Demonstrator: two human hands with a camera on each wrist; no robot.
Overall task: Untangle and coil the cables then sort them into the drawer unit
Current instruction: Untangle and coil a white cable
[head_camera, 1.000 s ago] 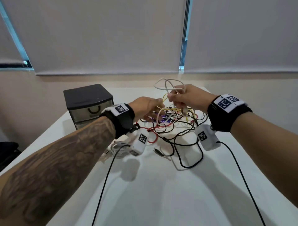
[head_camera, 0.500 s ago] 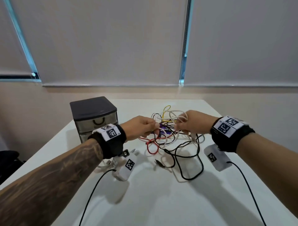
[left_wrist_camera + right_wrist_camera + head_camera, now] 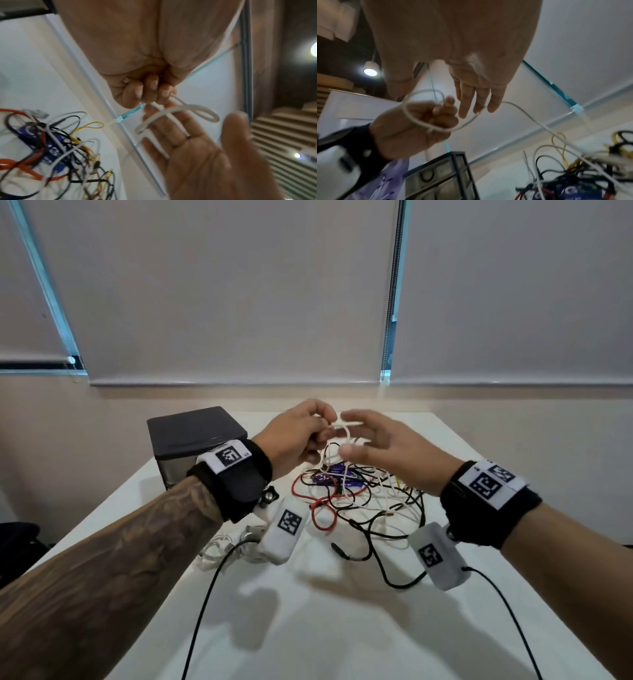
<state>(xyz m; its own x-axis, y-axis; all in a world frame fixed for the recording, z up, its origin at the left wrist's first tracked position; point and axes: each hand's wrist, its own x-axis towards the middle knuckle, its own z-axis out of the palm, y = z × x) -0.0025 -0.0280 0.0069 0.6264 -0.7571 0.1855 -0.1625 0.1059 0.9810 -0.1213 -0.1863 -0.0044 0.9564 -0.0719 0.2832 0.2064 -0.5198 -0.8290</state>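
Looping from left hand (image 3: pixel 297 436) pinch, white cable (image 3: pixel 178 113)

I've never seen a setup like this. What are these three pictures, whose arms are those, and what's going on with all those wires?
No robot here: a person wears three cameras. One picture comes from the head, two from the wrists, looking along the fingers. On the white table lies a tangle of cables in black, red, yellow and white, beside a small dark drawer unit. The left hand grips a loop of white cable, lifted above the pile. The right hand is open, fingers spread beside that loop.
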